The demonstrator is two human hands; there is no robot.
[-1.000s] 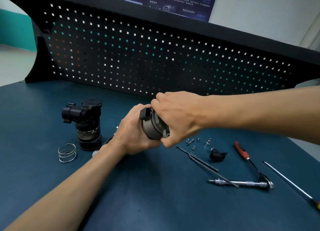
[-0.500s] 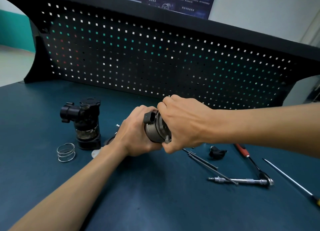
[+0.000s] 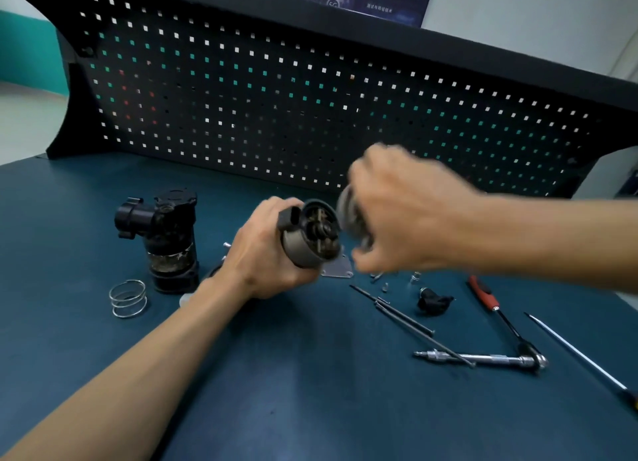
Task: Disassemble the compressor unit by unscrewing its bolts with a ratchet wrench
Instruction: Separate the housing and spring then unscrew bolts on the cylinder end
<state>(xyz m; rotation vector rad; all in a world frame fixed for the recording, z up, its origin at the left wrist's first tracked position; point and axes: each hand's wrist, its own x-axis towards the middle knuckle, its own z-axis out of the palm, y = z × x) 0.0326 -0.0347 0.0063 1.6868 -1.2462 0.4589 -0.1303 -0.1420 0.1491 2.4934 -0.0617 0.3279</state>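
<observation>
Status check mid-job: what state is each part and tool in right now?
left hand: grips the motor housing, off the table.
motor housing: end open, internals exposed.
right hand: grips the end cap, blurred.
end cap: off the motor housing.
compressor body: upright on the table.
spring: loose on the table.
long bolts: out, lying on the table.
ratchet wrench: lying untouched.

Teal bench (image 3: 310, 409); black pegboard (image 3: 310, 98) (white, green holes); red-handled tool (image 3: 483, 293).

Left hand (image 3: 266, 250) gripping open motor housing (image 3: 310, 236), blurred right hand (image 3: 397, 212) holding round cover (image 3: 348, 215) just beside it, above blue bench (image 3: 310, 391)
</observation>
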